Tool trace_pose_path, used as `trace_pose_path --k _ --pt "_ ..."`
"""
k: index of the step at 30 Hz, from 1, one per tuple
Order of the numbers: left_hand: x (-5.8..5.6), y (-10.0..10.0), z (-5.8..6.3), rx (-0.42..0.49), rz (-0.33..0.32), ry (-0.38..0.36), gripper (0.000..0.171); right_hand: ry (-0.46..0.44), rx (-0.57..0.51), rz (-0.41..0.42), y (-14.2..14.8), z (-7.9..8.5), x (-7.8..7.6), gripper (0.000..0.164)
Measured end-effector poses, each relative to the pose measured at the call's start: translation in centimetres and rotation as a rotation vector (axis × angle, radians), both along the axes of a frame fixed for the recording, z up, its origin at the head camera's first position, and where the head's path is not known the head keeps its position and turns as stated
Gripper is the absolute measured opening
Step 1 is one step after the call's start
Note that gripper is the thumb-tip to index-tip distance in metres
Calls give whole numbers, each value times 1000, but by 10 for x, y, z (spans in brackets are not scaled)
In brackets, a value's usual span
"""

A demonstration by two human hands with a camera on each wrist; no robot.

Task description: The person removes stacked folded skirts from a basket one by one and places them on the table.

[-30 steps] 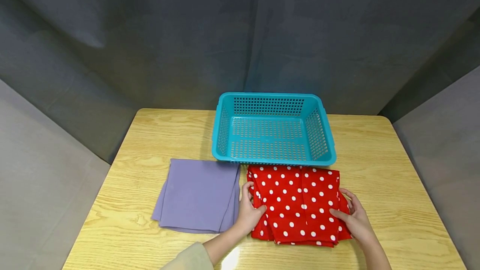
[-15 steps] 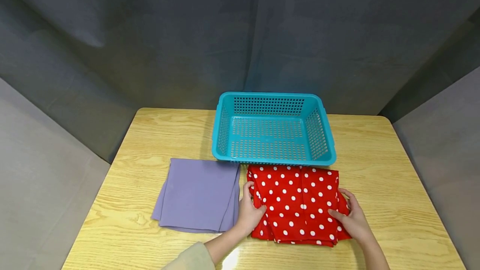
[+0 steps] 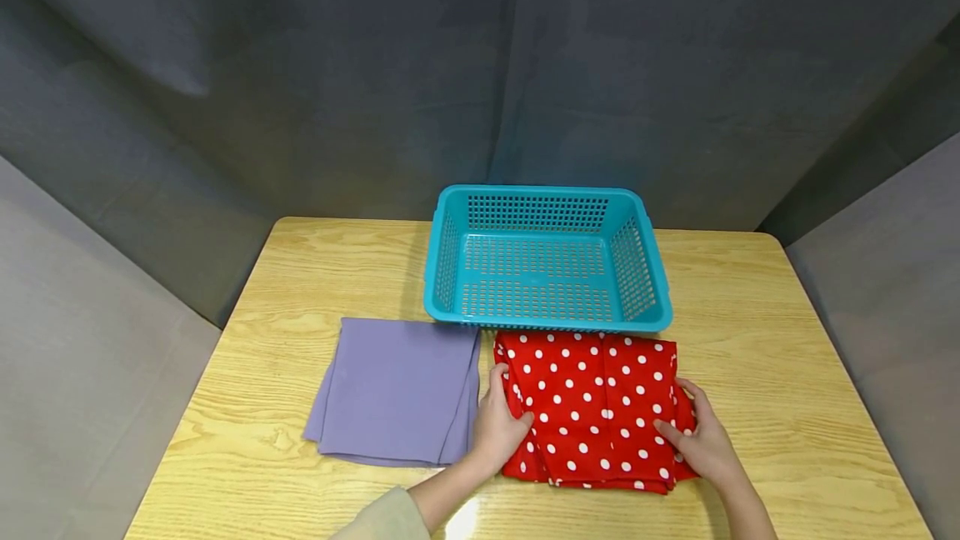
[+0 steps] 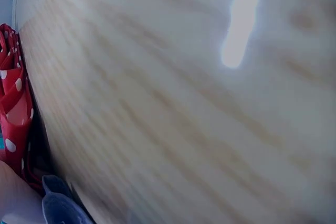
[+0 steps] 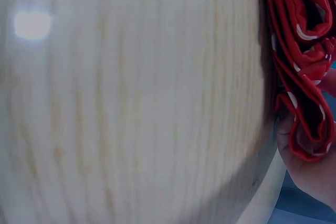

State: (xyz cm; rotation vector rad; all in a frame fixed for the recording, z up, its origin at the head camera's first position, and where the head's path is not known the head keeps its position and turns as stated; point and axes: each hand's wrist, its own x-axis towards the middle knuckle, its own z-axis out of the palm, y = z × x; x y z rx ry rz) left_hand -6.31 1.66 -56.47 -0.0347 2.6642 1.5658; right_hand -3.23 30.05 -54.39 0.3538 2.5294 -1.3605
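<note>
A folded red cloth with white polka dots point(image 3: 592, 415) lies on the table just in front of the basket. My left hand point(image 3: 501, 430) holds its left side, thumb on top and fingers at the edge. On the opposite side, my right hand point(image 3: 703, 440) grips the edge, its thumb over the upper layers. In the right wrist view the stacked folds of the red cloth point(image 5: 302, 85) show, with part of the right hand point(image 5: 310, 174) around the lowest fold. The left wrist view shows only a strip of the cloth point(image 4: 14, 108) and a bit of the hand.
A turquoise perforated basket point(image 3: 433, 273) stands at the back middle, with nothing in it. A folded lavender cloth point(image 3: 397, 390) lies left of the red one, close to the left hand. Dark grey curtains point(image 3: 375, 90) hang behind the wooden table point(image 3: 765, 315).
My right hand has shifted slightly to the left, drawing the cloth's right edge inward a little. The left hand keeps almost the same place.
</note>
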Motion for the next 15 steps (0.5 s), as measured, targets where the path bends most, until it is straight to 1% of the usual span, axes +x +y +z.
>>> trace_pose_path --k 4,7,10,15 --pt "-1 0 4 -126 -44 -9 77 1 63 31 0 1 1 80" --pt "-2 -1 8 -182 -79 -4 78 21 93 54 0 1 0 79" --pt "-2 -2 11 -228 -98 -12 79 30 108 69 -1 0 -1 78" --pt "-2 -3 16 -335 -123 -49 80 52 138 83 -2 1 -1 77"
